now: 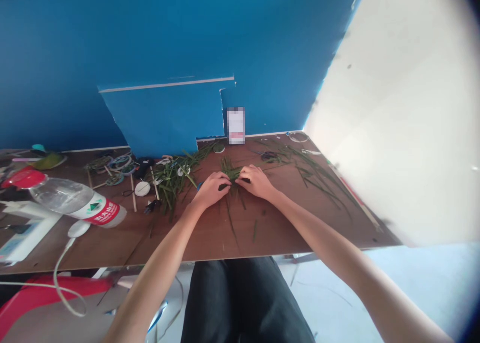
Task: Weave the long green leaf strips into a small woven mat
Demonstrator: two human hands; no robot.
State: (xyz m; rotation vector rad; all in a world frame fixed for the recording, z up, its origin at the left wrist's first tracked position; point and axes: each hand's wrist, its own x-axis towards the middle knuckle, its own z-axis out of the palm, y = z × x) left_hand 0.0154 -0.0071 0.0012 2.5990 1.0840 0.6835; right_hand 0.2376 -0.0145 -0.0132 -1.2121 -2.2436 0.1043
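Observation:
In the middle of the brown table, a small bundle of crossed green grass strips [233,172] lies between my hands. My left hand [213,189] has its fingers closed on the bundle's left side. From the right, my right hand [255,182] pinches the strips with thumb and fingers. Strip ends stick out above and below the fingers. The fingertips partly cover the spot where the strips cross. To the left lies a heap of loose green strips [170,180], and more long strips [322,175] spread over the table on the right.
A water bottle with a red cap [71,198] stands tilted in view at the left, near a white round charger with a cable [78,229]. Tape rolls [120,164] lie behind it. A phone-like white rectangle [236,126] leans on the blue wall [168,38]. Scissors [311,152] lie back right.

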